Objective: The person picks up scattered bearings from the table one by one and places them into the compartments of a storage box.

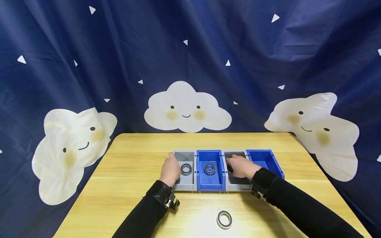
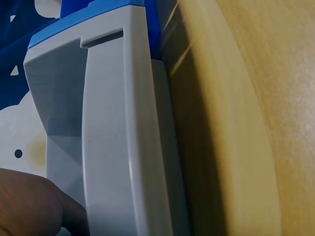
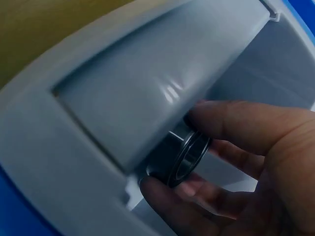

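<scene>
Four bins stand joined in a row. My left hand (image 1: 171, 170) grips the left side wall of the leftmost grey bin (image 1: 180, 187); its fingertips are mostly hidden in the left wrist view. On that bin's floor lies a ball bearing (image 1: 186, 169). Another bearing (image 1: 209, 169) lies in the blue bin (image 1: 210, 186) beside it. My right hand (image 1: 239, 166) reaches into the second grey bin (image 1: 238, 187). There, in the right wrist view, thumb and fingers pinch a tilted bearing (image 3: 189, 160) close behind the front wall.
One loose bearing (image 1: 224, 219) lies on the wooden table (image 1: 137, 165) in front of the row. At the right end stands a second blue bin (image 1: 265, 155), partly behind my right wrist. A dark blue curtain (image 1: 253, 66) with cloud faces hangs behind the table.
</scene>
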